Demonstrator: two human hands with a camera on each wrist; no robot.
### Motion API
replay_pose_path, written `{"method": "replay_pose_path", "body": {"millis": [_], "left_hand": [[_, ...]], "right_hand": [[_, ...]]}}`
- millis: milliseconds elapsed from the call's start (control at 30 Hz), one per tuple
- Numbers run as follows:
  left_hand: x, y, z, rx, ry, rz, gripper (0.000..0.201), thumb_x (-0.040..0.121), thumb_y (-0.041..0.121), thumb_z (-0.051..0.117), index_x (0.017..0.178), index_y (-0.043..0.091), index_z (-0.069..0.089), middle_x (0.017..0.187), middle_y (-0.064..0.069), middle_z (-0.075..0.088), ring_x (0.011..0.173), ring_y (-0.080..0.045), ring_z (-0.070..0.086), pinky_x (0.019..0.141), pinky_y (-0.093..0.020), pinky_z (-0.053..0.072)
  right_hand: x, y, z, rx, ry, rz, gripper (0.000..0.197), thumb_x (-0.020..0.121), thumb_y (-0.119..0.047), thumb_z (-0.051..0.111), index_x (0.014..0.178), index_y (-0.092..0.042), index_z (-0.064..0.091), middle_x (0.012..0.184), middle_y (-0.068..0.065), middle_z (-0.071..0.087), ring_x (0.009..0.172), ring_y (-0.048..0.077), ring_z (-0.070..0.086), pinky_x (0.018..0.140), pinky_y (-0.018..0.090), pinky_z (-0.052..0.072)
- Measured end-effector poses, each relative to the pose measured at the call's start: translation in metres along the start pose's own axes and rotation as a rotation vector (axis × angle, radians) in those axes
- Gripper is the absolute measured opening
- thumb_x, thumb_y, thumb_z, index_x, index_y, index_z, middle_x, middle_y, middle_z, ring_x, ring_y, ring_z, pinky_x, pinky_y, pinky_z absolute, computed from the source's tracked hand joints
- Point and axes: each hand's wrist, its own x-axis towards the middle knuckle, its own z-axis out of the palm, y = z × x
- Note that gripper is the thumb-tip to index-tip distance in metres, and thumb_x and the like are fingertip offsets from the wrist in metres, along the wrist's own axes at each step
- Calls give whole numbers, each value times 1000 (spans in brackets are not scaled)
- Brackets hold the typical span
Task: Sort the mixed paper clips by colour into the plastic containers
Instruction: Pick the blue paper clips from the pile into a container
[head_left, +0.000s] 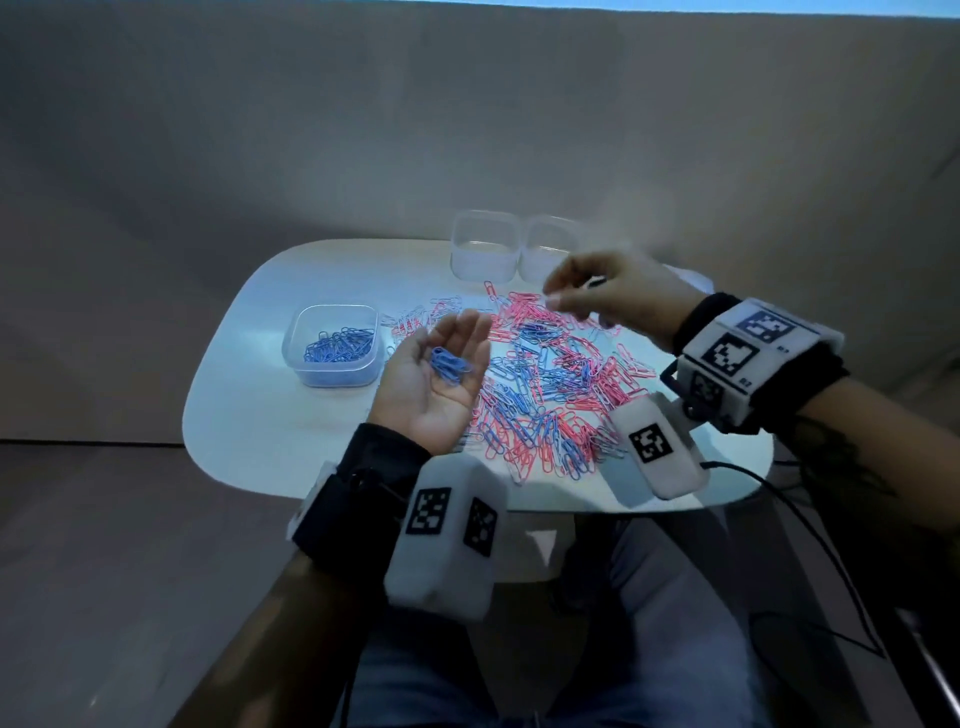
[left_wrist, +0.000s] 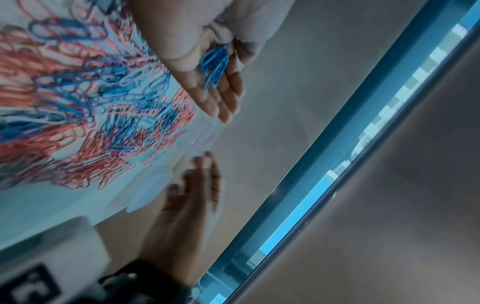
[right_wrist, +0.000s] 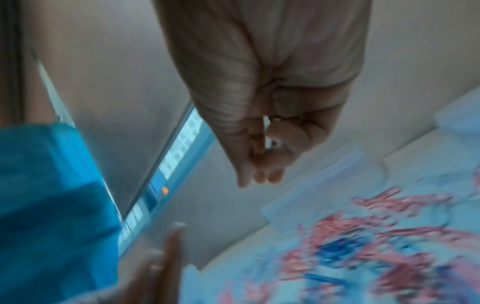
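Observation:
A mixed pile of pink and blue paper clips (head_left: 545, 374) (left_wrist: 91, 92) (right_wrist: 363, 246) covers the middle of the white table (head_left: 270, 415). My left hand (head_left: 457, 343) (left_wrist: 218, 98) lies palm up at the pile's left edge, with a small bunch of blue clips (head_left: 449, 364) (left_wrist: 215, 67) resting in the relaxed palm. Left of it stands a clear container (head_left: 332, 345) holding blue clips. Two clear containers (head_left: 485, 244) (head_left: 550, 247) at the back look empty. My right hand (head_left: 550, 299) (right_wrist: 262, 164) hovers blurred over the pile's far side, fingers extended, no clip visible in it.
The table's edge curves close to my lap, and a black cable (head_left: 805, 519) trails off its right side. Flat clear plastic pieces (left_wrist: 145, 197) lie at the back right, beside the containers. Bare tabletop shows in front of the blue-clip container.

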Motion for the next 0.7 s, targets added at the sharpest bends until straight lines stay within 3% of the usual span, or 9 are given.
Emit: {"method": "replay_pose_path", "body": {"millis": [67, 133, 200, 233, 333, 400, 500, 700], "left_hand": [[0, 5, -3, -38, 37, -11, 35, 99, 21, 34, 73, 7, 54, 61, -7, 67, 54, -18, 68, 50, -21, 54], [2, 9, -6, -51, 67, -34, 36, 99, 22, 35, 70, 9, 53, 54, -2, 62, 44, -13, 62, 41, -14, 48], [3, 11, -8, -23, 69, -82, 43, 99, 23, 35, 61, 11, 52, 43, 6, 46, 31, -5, 45, 30, -10, 29], [4, 13, -10, 1, 63, -102, 47, 98, 21, 35, 54, 12, 49, 40, 8, 38, 28, -4, 36, 28, -11, 21], [2, 15, -10, 33, 52, -121, 30, 80, 9, 45, 53, 16, 34, 36, 6, 28, 24, -5, 26, 26, -15, 14], [1, 13, -8, 39, 42, -109, 25, 71, 8, 46, 53, 17, 31, 35, 6, 27, 24, -6, 24, 26, -15, 13], [3, 8, -7, 67, 34, -110, 28, 70, 8, 46, 44, 14, 35, 34, 6, 26, 24, -6, 24, 26, -15, 13], [3, 8, -5, 101, 35, -98, 32, 69, 9, 45, 39, 14, 37, 34, 5, 26, 24, -5, 24, 28, -15, 12]], "right_hand": [[6, 11, 3, -289, -107, 44, 22, 82, -9, 67, 103, -3, 65, 76, 2, 58, 59, 5, 49, 48, 9, 37], [11, 18, 11, -557, -213, 28, 38, 80, -15, 70, 116, -8, 62, 101, 8, 61, 80, 15, 55, 68, 16, 41], [16, 22, 18, -741, -259, 12, 50, 78, -21, 72, 125, -14, 56, 120, 11, 54, 105, 24, 53, 87, 26, 43], [19, 25, 19, -778, -251, 22, 53, 77, -22, 72, 127, -16, 54, 123, 11, 50, 110, 27, 51, 90, 31, 43], [27, 28, 16, -757, -145, 46, 48, 77, -25, 72, 120, -13, 56, 121, 10, 48, 108, 27, 51, 88, 33, 44], [33, 28, 18, -745, -107, 59, 40, 78, -28, 71, 113, -12, 59, 110, 6, 50, 105, 25, 52, 80, 29, 42], [42, 23, 27, -763, -102, 84, 37, 78, -31, 71, 107, -10, 62, 100, 4, 52, 97, 24, 53, 71, 27, 37], [52, 19, 34, -805, -82, 86, 32, 75, -22, 73, 102, -11, 60, 108, 7, 61, 100, 26, 57, 70, 27, 41]]}}
